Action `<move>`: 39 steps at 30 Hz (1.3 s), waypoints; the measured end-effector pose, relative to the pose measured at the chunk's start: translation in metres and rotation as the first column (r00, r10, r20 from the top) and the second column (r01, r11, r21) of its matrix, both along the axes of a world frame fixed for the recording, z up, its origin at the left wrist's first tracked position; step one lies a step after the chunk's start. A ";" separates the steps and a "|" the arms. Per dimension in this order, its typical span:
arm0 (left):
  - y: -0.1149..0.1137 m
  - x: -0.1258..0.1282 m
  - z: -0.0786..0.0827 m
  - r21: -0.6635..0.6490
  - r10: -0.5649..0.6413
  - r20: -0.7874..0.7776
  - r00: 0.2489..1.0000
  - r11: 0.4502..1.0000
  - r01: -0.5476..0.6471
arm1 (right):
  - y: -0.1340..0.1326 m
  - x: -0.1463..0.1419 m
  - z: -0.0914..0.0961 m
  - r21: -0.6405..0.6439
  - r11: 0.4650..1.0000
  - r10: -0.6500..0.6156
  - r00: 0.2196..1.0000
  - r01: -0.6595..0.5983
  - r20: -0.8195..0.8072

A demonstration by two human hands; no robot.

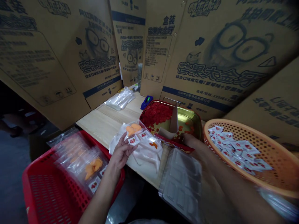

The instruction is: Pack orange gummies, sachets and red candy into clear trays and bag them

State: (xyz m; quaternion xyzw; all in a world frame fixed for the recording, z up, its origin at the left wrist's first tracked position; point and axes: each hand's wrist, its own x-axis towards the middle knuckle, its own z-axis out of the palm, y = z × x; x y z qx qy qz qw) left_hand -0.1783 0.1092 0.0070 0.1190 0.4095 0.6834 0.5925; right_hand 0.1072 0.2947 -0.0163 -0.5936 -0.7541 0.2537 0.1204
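My left hand [120, 152] lies over the near-left part of a clear plastic tray [147, 158], fingers stretched and apart. Its fingertips are against a small white sachet [133, 140] with red print. Orange candy pieces [133, 129] sit in the tray's far compartment, beside a second sachet [143, 134] and a few small orange-red pieces [153, 145]. My right hand [188, 140] reaches into the near right of a gold tray [190, 116] with a red rim; its fingers are dark and mostly hidden. Red bits [156, 113] are heaped on that tray's left, next to a bent cardboard piece [174, 119].
A stack of clear trays [182, 180] stands at the table's front edge. An orange basket [275, 149] holds several sachets at right; a red basket [46, 186] holds filled packs at left. Behind are plastic bags [121, 98], a blue tape dispenser [146, 102] and printed cartons [210, 56].
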 end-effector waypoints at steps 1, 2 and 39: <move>0.001 0.000 0.000 -0.009 0.009 0.001 1.000 1.000 -0.009 | 0.002 0.000 0.000 -0.041 0.998 -0.042 0.999 0.043 0.010; 0.001 0.000 0.000 -0.017 0.016 0.001 1.000 1.000 -0.016 | 0.003 0.000 0.001 -0.078 0.993 -0.088 0.996 0.088 0.006; 0.006 0.001 -0.003 0.023 0.014 0.062 0.998 1.000 -0.016 | -0.088 -0.076 0.088 0.149 0.934 0.354 0.897 -0.324 -0.264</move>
